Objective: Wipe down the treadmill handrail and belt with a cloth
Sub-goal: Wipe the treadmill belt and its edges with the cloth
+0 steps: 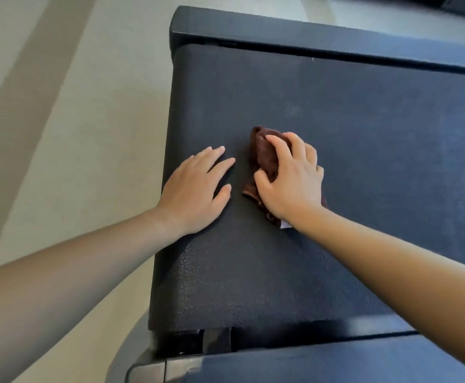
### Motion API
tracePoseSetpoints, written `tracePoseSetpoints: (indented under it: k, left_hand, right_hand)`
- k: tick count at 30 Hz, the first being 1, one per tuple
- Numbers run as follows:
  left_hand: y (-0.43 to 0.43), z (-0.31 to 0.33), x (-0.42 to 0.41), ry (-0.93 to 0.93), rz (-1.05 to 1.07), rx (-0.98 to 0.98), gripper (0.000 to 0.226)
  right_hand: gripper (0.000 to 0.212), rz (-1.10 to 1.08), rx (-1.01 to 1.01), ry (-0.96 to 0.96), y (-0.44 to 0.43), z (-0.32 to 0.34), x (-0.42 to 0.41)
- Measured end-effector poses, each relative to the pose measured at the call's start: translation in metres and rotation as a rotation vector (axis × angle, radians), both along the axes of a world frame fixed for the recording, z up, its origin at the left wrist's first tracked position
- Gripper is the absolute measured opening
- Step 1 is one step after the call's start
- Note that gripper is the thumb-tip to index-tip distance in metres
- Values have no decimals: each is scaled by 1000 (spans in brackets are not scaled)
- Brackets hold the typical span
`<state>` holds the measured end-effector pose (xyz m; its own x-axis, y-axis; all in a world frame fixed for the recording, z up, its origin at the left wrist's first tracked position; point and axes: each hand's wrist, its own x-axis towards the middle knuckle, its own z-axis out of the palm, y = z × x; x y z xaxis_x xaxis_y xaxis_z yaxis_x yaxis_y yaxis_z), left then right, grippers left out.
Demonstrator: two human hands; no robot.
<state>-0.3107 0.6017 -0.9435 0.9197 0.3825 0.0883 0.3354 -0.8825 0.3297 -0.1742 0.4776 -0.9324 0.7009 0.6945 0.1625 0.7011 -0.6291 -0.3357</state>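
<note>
The black treadmill belt (350,128) fills the middle and right of the head view. A bunched dark brown cloth (264,154) lies on the belt near its end. My right hand (292,178) grips the cloth with curled fingers and presses it against the belt. My left hand (195,189) rests flat on the belt just left of the cloth, fingers straight and spread, close to the belt's left end. A small white tag of the cloth shows under my right wrist. No handrail is in view.
A dark side rail (308,33) runs along the far edge of the belt, and another side rail (308,360) lies along the near edge. Pale floor (68,134) spreads to the left of the treadmill's end.
</note>
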Motion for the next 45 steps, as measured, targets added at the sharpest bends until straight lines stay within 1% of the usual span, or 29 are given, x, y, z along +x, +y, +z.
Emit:
tracePoseSetpoints:
  k: [6, 9, 12, 15, 18, 21, 24, 28, 36, 40, 45]
  left_hand:
    - [11, 6, -7, 144, 50, 80, 65]
    - [27, 12, 4, 160, 70, 31, 62]
    - [39, 18, 21, 157, 113, -1, 57]
    - [49, 15, 45, 141, 157, -28, 56]
    - [72, 8, 65, 106, 206, -46, 55]
    - [101, 4, 80, 69, 247, -68, 53]
    - [118, 2, 94, 41, 261, -136, 52]
    - [122, -4, 100, -17, 259, -144, 52]
    - [126, -14, 99, -111, 250, -182, 52]
    - [129, -15, 100, -145, 256, -219, 52]
    - [129, -14, 99, -158, 256, -231, 52]
  right_hand:
    - [58, 50, 20, 9, 81, 0, 53]
    - [59, 62, 31, 22, 101, -1, 64]
    - [60, 112, 35, 21, 94, -2, 63]
    - [59, 123, 80, -7, 76, -9, 58]
    - [58, 101, 109, -19, 79, -12, 61]
    - [58, 81, 111, -29, 101, -9, 77]
    - [59, 80, 91, -17, 128, -7, 99]
    - [60, 44, 49, -4, 164, -6, 132]
    - [60, -75, 49, 1, 211, -5, 178]
    - [60, -105, 39, -3, 215, -4, 177]
    - [62, -90, 10, 4, 191, -3, 142]
